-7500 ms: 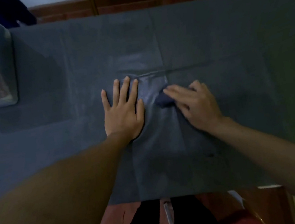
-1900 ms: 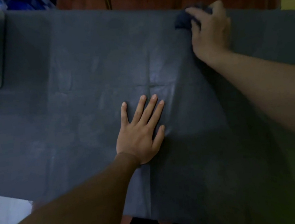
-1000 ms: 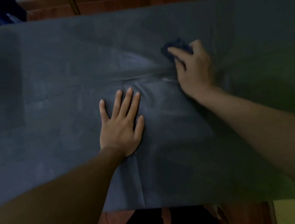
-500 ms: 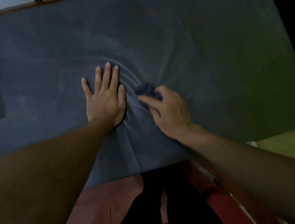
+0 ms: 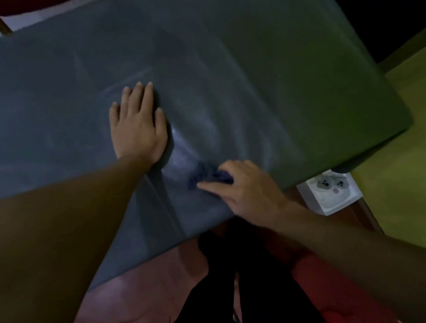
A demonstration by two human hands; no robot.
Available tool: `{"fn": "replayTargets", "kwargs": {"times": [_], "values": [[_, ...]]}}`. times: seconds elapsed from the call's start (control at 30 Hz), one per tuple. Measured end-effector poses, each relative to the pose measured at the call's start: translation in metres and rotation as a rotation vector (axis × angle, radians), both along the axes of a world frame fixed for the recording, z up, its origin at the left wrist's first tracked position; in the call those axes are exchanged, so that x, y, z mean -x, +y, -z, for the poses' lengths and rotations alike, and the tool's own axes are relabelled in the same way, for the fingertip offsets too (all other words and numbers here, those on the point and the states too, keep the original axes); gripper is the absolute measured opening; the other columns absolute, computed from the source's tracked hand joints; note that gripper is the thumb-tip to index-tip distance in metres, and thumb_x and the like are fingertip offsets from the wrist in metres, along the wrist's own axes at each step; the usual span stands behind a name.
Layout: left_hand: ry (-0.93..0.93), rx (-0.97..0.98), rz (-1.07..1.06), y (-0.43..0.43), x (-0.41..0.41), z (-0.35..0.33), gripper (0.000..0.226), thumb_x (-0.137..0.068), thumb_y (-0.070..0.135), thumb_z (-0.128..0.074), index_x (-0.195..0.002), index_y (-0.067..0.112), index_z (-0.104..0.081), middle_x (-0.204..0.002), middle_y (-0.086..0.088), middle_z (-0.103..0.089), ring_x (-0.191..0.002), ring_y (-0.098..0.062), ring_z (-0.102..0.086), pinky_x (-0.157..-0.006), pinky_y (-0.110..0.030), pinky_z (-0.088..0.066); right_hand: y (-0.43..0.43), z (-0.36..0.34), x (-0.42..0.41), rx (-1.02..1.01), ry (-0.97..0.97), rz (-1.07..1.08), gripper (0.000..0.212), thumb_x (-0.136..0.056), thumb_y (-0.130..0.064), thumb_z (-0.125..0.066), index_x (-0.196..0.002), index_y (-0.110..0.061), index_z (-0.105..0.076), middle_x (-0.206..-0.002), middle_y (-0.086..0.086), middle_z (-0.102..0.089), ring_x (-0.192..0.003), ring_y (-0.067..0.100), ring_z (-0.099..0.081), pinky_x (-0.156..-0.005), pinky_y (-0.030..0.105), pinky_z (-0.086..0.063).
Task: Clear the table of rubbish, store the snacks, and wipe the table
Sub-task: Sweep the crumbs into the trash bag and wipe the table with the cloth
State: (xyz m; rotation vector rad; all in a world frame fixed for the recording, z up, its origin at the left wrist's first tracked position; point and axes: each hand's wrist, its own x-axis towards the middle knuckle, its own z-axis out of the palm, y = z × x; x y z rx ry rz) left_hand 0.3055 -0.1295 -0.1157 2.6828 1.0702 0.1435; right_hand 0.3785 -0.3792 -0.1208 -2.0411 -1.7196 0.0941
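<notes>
Bench (image 5: 275,61) wiping: pressing left hand (image 5: 136,129) flat on the grey surface, fingers straight and close together; gripping a bunched dark cloth (image 5: 204,173) with right hand (image 5: 247,189), fingers curled over it, down on the surface near the bench's near edge, just right of the left wrist.

Person's left hand (image 5: 137,127) flat on grey tablecloth (image 5: 276,74), right hand (image 5: 246,188) holding dark rag (image 5: 204,173)

We see a white box with a grey cartoon face (image 5: 329,192) beside yellow-green flooring (image 5: 410,181). A wooden-legged red chair (image 5: 37,1) stands top left.
</notes>
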Motion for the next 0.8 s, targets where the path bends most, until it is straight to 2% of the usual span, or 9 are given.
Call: {"fn": "replayTargets", "kwargs": {"times": [0.13, 0.2, 0.33, 0.4, 0.47, 0.53, 0.6, 0.73, 0.8], "values": [[0.049, 0.045, 0.066, -0.009, -0.047, 0.0, 0.06, -0.101, 0.044, -0.024, -0.157, 0.025, -0.016, -0.165, -0.002, -0.014, -0.153, -0.027, -0.005, -0.122, -0.052, -0.002, 0.002, 0.001, -0.059, -0.023, 0.005, 0.48, 0.04, -0.087, -0.012, -0.069, -0.122, -0.03, -0.071, -0.098, 0.015, -0.06, -0.076, 0.035, -0.058, -0.065, 0.044, -0.053], [0.108, 0.06, 0.049, -0.011, -0.063, 0.005, 0.061, -0.101, 0.047, -0.018, -0.158, 0.027, -0.008, -0.166, 0.001, -0.004, -0.153, -0.027, 0.004, -0.122, -0.054, 0.003, 0.002, -0.001, -0.065, -0.025, 0.037, 0.6, 0.04, -0.089, -0.012, -0.067, -0.125, -0.028, -0.07, -0.1, 0.015, -0.058, -0.079, 0.034, -0.057, -0.068, 0.044, -0.053], [0.159, 0.032, 0.01, -0.012, -0.069, 0.013, 0.062, -0.1, 0.051, -0.011, -0.158, 0.029, -0.003, -0.166, 0.004, 0.001, -0.152, -0.024, 0.009, -0.12, -0.056, 0.008, -0.01, 0.002, -0.056, 0.002, -0.068, 0.177, 0.043, -0.089, -0.012, -0.062, -0.129, -0.028, -0.067, -0.1, 0.013, -0.061, -0.082, 0.031, -0.058, -0.07, 0.044, -0.048], [0.163, 0.026, 0.002, -0.014, -0.07, 0.012, 0.061, -0.1, 0.05, -0.011, -0.158, 0.029, -0.004, -0.166, 0.005, 0.001, -0.153, -0.023, 0.008, -0.119, -0.059, 0.008, -0.008, 0.002, -0.081, 0.037, -0.136, 0.089, 0.043, -0.091, -0.013, -0.06, -0.129, -0.031, -0.066, -0.098, 0.012, -0.062, -0.08, 0.032, -0.058, -0.069, 0.044, -0.047], [0.172, 0.014, -0.01, -0.016, -0.071, 0.011, 0.061, -0.1, 0.049, -0.01, -0.158, 0.029, -0.005, -0.166, 0.005, 0.001, -0.153, -0.023, 0.008, -0.118, -0.061, 0.007, 0.008, 0.002, -0.116, 0.042, -0.139, 0.252, 0.044, -0.09, -0.015, -0.06, -0.13, -0.033, -0.065, -0.099, 0.014, -0.061, -0.08, 0.036, -0.058, -0.071, 0.045, -0.049], [0.174, 0.015, -0.016, -0.016, -0.073, 0.01, 0.061, -0.1, 0.049, -0.012, -0.158, 0.029, -0.005, -0.166, 0.005, 0.001, -0.153, -0.022, 0.008, -0.118, -0.062, 0.007, 0.032, -0.001, -0.145, 0.044, -0.048, 0.557, 0.041, -0.092, -0.018, -0.059, -0.13, -0.032, -0.066, -0.101, 0.016, -0.058, -0.083, 0.038, -0.057, -0.074, 0.046, -0.051], [0.174, 0.023, -0.02, -0.016, -0.073, 0.01, 0.061, -0.1, 0.048, -0.013, -0.158, 0.03, -0.005, -0.166, 0.006, 0.002, -0.153, -0.022, 0.009, -0.117, -0.063, 0.007, 0.051, -0.002, -0.147, 0.055, 0.024, 0.634, 0.039, -0.093, -0.021, -0.057, -0.129, -0.03, -0.066, -0.104, 0.015, -0.057, -0.088, 0.037, -0.057, -0.078, 0.045, -0.05], [0.187, 0.023, -0.025, -0.015, -0.074, 0.011, 0.061, -0.101, 0.048, -0.011, -0.158, 0.03, -0.001, -0.166, 0.006, 0.005, -0.152, -0.021, 0.01, -0.118, -0.062, 0.005, 0.056, -0.002, -0.125, 0.072, 0.002, 0.174, 0.038, -0.094, -0.023, -0.053, -0.129, -0.031, -0.066, -0.102, 0.01, -0.057, -0.087, 0.03, -0.055, -0.074, 0.041, -0.045], [0.191, 0.017, -0.029, -0.016, -0.074, 0.011, 0.062, -0.1, 0.048, -0.01, -0.158, 0.029, 0.0, -0.166, 0.006, 0.006, -0.152, -0.021, 0.011, -0.118, -0.062, 0.005, 0.064, -0.004, -0.143, 0.093, -0.071, 0.09, 0.038, -0.095, -0.024, -0.052, -0.129, -0.033, -0.066, -0.1, 0.01, -0.057, -0.085, 0.031, -0.054, -0.072, 0.041, -0.042]]}}
